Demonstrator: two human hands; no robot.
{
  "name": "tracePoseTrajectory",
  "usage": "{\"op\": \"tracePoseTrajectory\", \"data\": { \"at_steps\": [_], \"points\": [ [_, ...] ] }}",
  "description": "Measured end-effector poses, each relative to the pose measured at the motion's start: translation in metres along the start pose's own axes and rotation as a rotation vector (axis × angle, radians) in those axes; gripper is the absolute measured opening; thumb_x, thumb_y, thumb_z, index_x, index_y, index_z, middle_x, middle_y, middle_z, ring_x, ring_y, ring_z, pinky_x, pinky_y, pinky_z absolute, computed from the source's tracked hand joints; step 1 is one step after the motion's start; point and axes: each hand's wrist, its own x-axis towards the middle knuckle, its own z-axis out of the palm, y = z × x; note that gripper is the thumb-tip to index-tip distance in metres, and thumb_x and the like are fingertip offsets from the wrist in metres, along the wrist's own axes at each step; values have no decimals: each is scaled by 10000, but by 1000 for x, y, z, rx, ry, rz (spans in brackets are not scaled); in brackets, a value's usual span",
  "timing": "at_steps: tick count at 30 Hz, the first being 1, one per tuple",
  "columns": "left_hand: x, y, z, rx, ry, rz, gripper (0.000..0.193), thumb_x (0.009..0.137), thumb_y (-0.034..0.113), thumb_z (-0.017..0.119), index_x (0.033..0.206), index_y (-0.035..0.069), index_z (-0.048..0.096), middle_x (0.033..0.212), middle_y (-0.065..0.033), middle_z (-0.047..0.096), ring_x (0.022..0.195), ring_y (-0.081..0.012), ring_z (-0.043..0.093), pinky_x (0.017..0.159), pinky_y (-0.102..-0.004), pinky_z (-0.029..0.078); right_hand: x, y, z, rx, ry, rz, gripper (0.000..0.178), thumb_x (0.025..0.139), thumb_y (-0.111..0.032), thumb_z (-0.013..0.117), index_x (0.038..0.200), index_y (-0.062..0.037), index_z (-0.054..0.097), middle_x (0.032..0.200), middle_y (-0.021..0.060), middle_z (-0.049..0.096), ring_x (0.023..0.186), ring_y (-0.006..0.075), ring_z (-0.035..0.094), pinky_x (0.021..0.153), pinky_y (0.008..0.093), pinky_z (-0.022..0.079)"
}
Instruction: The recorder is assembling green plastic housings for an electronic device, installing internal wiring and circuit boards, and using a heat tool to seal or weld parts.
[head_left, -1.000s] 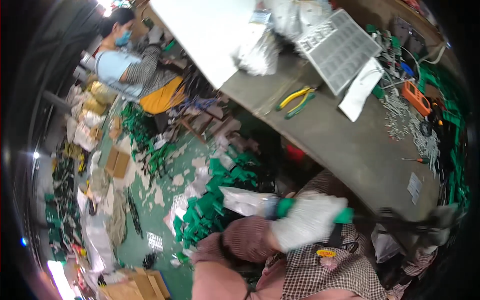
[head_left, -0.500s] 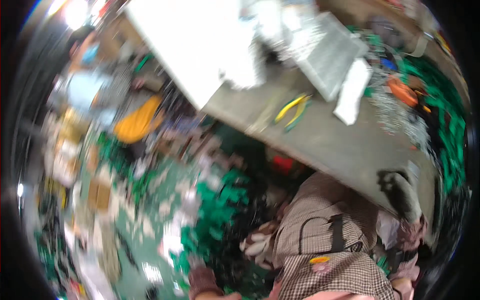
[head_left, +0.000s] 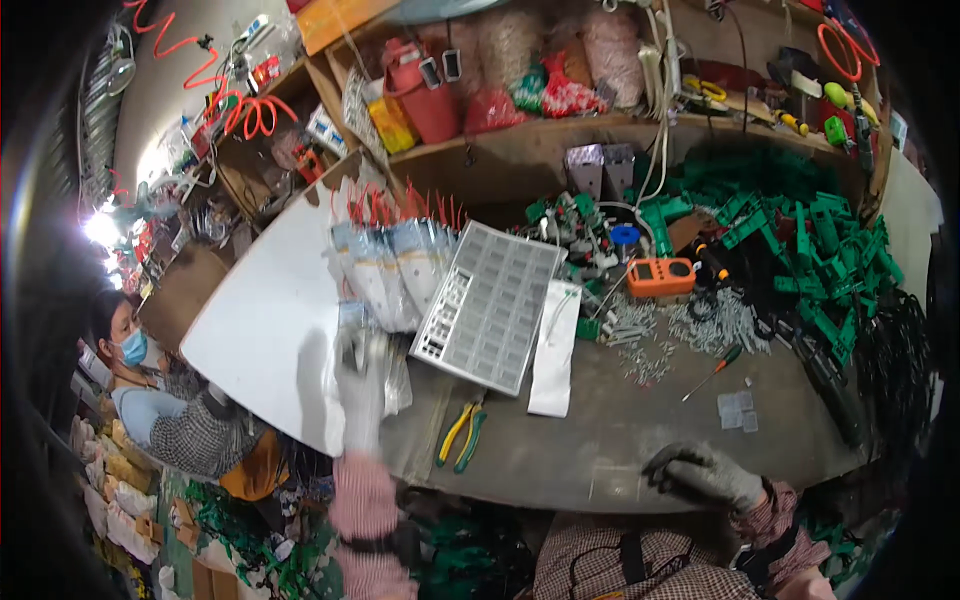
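My left hand (head_left: 362,375), in a pale glove and smeared by motion, reaches over the table's left part. It is beside clear plastic bags (head_left: 385,285) with red wires sticking out of their far ends; whether it grips one I cannot make out. At the table's near edge, my right hand (head_left: 705,475) rests in a grey glove with dark fingertips. Its fingers are loosely bent and slightly apart, with nothing in them. A grey compartment tray (head_left: 490,305) lies tilted beside the bags. Yellow-and-green pliers (head_left: 460,437) lie between my hands, near a white paper strip (head_left: 555,350).
On the right are a heap of green plastic parts (head_left: 810,250), grey screws (head_left: 715,320), an orange meter (head_left: 660,278) and a screwdriver (head_left: 715,372). A shelf (head_left: 590,128) runs along the back. Left of the white board (head_left: 270,330) sits a masked person (head_left: 170,400).
My view has swung from the floor at the left up to the table. My left hand has risen from low beside the table to the bags. My right hand stays at the table's near edge.
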Motion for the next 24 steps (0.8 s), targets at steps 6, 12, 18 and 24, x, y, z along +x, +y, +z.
{"op": "tracePoseTrajectory", "data": {
  "at_steps": [6,12,18,24],
  "points": [
    [122,-74,48,203,316,147,538,927,165,674,1424,3,544,1363,-205,614,1252,-365,584,1119,-424,435,12,-8,-1,-346,-155,-113,310,1085,-229,549,1294,-21,646,1234,102,684,1118,166,648,979,321,526],
    [5,72,74,292,111,646,288,1050,127,552,1271,-53,601,1222,-209,630,1052,-258,633,917,-410,525,20,12,-8,-591,-255,-364,334,1069,-255,570,1324,-44,613,1215,106,673,1147,289,642,990,384,504],
    [-198,114,152,635,-1086,1026,707,925,218,710,1554,73,424,1554,-196,461,1431,-387,435,1189,-528,355,-2,-59,-77,-817,-318,12,386,1040,-385,565,1192,-47,672,1146,190,672,1125,312,633,972,413,504],
    [-214,171,176,247,-1054,832,422,981,298,594,1293,12,608,1207,-132,666,1147,-331,622,1032,-633,410,26,-45,-191,-1558,853,-161,311,898,-104,623,1204,-44,628,1018,195,653,916,411,693,801,488,565]
  ]
}}
